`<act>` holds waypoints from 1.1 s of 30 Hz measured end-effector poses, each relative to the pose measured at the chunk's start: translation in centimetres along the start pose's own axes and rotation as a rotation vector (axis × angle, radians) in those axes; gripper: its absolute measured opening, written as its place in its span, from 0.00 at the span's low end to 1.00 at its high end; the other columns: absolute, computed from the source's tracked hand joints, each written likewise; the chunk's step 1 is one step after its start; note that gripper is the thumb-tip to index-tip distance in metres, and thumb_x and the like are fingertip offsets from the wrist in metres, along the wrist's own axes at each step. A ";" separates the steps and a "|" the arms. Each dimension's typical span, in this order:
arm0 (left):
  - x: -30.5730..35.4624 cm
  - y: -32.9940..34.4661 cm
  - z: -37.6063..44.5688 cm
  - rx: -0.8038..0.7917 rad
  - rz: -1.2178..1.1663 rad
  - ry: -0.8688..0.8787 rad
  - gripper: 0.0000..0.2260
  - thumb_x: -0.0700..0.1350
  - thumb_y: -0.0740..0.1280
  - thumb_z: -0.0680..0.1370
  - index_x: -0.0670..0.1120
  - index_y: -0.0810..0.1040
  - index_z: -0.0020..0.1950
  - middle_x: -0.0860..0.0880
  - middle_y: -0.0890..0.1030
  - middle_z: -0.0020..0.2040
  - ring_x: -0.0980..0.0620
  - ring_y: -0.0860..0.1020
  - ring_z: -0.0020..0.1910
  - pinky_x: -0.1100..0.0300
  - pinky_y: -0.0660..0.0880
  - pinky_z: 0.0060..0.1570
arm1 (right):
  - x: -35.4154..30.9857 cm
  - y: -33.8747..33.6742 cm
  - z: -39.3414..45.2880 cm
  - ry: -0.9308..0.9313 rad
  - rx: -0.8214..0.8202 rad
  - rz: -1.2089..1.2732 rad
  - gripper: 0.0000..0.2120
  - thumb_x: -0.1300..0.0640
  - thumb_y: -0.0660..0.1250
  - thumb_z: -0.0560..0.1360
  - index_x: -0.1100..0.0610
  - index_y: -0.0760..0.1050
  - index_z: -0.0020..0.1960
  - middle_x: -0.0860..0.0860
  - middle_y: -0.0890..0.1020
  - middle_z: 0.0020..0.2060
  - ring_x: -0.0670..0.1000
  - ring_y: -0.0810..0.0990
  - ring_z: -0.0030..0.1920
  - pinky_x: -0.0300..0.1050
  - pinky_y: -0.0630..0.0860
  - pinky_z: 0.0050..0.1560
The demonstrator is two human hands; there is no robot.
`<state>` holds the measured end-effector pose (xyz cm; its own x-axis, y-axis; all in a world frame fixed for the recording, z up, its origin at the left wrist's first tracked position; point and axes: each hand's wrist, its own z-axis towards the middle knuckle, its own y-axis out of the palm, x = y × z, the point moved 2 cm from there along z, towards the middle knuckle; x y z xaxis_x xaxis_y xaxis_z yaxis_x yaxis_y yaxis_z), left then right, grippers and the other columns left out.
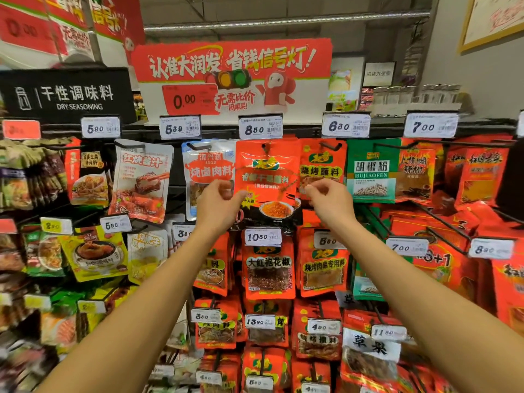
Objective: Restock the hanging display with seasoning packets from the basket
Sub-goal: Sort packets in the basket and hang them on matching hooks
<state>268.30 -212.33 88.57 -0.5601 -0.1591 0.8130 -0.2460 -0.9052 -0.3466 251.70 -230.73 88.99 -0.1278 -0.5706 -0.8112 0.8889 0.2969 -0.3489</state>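
A red seasoning packet (pixel 266 177) hangs on the top-row hook under the 8.50 price tag (pixel 260 127). My left hand (pixel 218 201) is at the packet's left edge with thumb and curled fingers pinching it. At the right edge, my right hand (pixel 326 198) has its fingertips pinched together on the packet. Both forearms reach up from the bottom of the view. The basket is not in view.
The hanging display (pixel 368 131) is full of packets on hooks: a white-blue packet (pixel 208 168) to the left, a red one (pixel 321 163) and a green pepper packet (pixel 371 171) to the right. Rows of red packets with price tags (pixel 262 236) hang below. A red sign (pixel 232 78) stands above.
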 end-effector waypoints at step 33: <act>-23.8 25.8 -44.7 -0.607 -0.096 -1.323 0.07 0.40 0.62 0.83 0.45 0.78 0.47 0.50 0.83 0.33 0.55 0.81 0.29 0.65 0.76 0.29 | 47.1 -11.3 -38.9 1.273 -0.269 0.091 0.13 0.65 0.65 0.78 0.58 0.78 0.35 0.51 0.78 0.22 0.52 0.77 0.22 0.39 0.72 0.24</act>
<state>239.90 -214.30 39.33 0.5168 -0.6512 0.5558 -0.7169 -0.6840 -0.1349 218.55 -231.17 36.51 -0.5286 0.5371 -0.6573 0.8199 0.5236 -0.2315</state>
